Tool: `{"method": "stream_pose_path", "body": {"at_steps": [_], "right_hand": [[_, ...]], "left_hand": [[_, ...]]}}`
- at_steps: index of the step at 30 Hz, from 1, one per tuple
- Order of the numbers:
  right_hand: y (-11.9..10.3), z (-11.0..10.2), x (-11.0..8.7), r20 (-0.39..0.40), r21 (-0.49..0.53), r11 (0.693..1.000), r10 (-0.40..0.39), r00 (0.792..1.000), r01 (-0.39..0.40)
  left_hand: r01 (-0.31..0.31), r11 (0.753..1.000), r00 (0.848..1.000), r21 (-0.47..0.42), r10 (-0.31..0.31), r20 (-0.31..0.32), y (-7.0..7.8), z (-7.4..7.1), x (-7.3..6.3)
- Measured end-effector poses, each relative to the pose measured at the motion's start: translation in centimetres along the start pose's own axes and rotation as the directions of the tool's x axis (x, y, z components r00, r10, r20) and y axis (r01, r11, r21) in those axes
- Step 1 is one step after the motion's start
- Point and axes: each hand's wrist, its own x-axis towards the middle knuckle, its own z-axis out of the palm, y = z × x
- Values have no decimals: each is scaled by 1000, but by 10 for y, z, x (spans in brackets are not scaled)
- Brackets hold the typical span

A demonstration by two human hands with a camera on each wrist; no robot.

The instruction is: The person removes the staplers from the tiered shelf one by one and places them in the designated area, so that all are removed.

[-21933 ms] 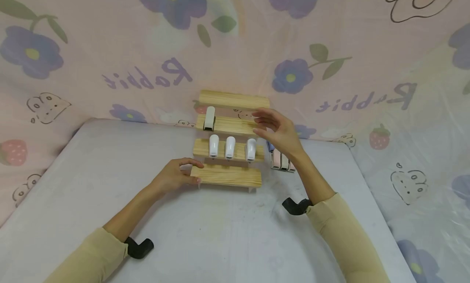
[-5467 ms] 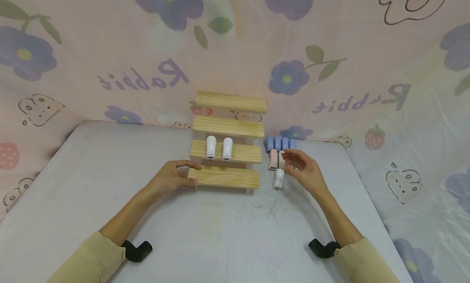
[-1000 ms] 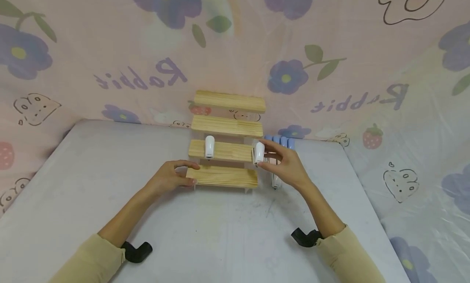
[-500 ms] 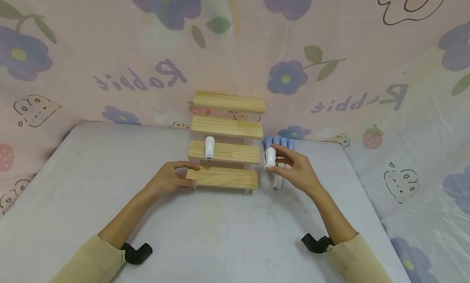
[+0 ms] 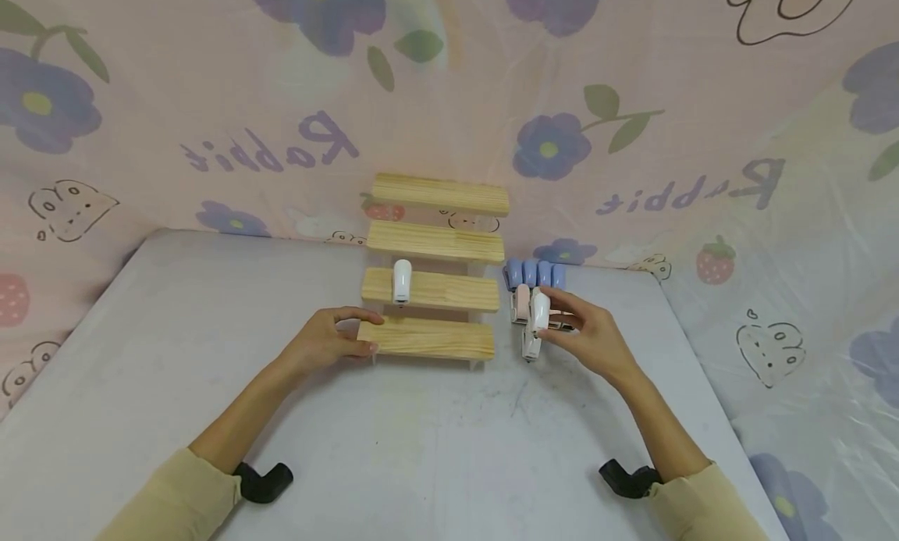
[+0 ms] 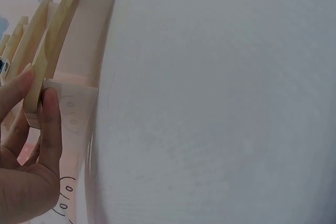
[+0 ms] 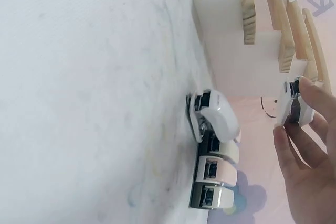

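My left hand point(image 5: 325, 343) grips the left end of the lowest board of a stepped wooden shelf point(image 5: 431, 339); in the left wrist view the thumb and fingers pinch the board's end point(image 6: 39, 98). My right hand point(image 5: 593, 336) pinches a small white stapler point(image 5: 540, 313) between thumb and fingertips. In the right wrist view this stapler point(image 7: 287, 103) is held off the table. Below it a second white stapler point(image 5: 531, 346) stands on the table, in front of a row with a pink stapler point(image 5: 520, 303). One more white stapler point(image 5: 402, 282) stands on the second board from the bottom, toward its left end.
Several blue staplers point(image 5: 536, 274) form a row behind the pink one, right of the shelf. The two upper boards point(image 5: 435, 242) carry nothing. A patterned cloth point(image 5: 449, 96) hangs behind the white-covered table point(image 5: 421, 447).
Staplers have left the shelf since the oldest frame; one white one remains. Over the last second my right hand has carried a white stapler from the shelf's right end rightward. My left hand stays put.
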Motion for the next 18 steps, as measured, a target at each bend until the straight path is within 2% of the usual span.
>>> {"method": "stream_pose_path", "body": {"at_steps": [7, 12, 18], "right_hand": [[9, -5, -9, -18, -36, 999, -14, 1000, 13], [17, -8, -15, -17, -44, 999, -29, 999, 29], [26, -6, -23, 3, -43, 999, 34, 999, -33]], "left_hand": [[-18, 1000, 1000, 10, 18, 8, 3, 0, -1], [-7, 1000, 1000, 15, 7, 3, 4, 0, -2], [6, 999, 1000, 35, -5, -7, 2, 0, -3]]}}
